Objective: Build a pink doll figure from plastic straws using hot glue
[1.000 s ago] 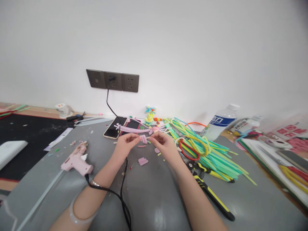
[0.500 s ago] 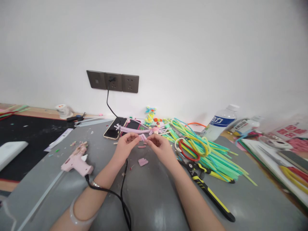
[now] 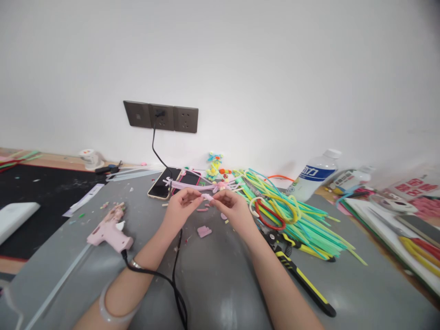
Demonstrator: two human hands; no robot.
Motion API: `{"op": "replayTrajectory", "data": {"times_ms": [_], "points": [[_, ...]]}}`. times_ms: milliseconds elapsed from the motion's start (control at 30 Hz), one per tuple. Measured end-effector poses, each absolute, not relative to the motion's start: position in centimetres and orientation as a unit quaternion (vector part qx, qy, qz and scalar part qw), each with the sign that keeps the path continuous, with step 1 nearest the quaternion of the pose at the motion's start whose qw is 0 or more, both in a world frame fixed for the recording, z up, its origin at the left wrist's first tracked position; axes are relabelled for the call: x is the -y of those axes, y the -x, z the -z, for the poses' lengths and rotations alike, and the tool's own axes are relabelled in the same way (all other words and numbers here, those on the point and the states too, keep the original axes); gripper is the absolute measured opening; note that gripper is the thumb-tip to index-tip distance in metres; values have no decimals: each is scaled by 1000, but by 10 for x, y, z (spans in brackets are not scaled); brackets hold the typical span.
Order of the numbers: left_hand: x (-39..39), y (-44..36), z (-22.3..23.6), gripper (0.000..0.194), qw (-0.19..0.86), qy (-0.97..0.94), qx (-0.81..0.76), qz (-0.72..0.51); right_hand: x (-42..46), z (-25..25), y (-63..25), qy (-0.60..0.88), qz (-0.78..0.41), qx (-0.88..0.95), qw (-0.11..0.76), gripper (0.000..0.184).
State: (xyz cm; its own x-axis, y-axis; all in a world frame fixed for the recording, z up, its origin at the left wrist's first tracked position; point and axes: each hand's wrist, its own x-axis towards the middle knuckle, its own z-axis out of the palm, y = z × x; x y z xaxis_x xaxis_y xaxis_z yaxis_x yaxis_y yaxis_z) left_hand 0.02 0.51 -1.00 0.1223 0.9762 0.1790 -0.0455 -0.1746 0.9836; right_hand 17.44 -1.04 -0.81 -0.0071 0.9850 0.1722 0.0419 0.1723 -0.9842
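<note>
Between my two hands is a short pink fuzzy piece, which looks like pipe cleaner. My left hand pinches its left end with thumb and fingertips. Its right end sits in the pinch of my right hand. Just below on the grey table lies a small flat pink fuzzy piece, with a thin pink strip above it. Behind my fingers stretches a bundle of lilac pipe cleaners, ending near a pink flower-like shape.
A pink glue gun lies at left, its black cable passing by my left forearm. At right are a pile of green and yellow pipe cleaners, yellow-black pliers and a bottle. A phone lies behind.
The pink piece has turned from a slanted, more upright position to lying nearly level between my fingertips. My right hand has shifted slightly, uncovering small scraps beneath it.
</note>
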Motion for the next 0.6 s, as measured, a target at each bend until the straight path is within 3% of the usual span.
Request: {"op": "replayTrajectory", "data": {"times_ms": [600], "points": [[-5,1,13,16,395,-647,-388,-524,13,1,-175,476,-337,620,525,11]]}}
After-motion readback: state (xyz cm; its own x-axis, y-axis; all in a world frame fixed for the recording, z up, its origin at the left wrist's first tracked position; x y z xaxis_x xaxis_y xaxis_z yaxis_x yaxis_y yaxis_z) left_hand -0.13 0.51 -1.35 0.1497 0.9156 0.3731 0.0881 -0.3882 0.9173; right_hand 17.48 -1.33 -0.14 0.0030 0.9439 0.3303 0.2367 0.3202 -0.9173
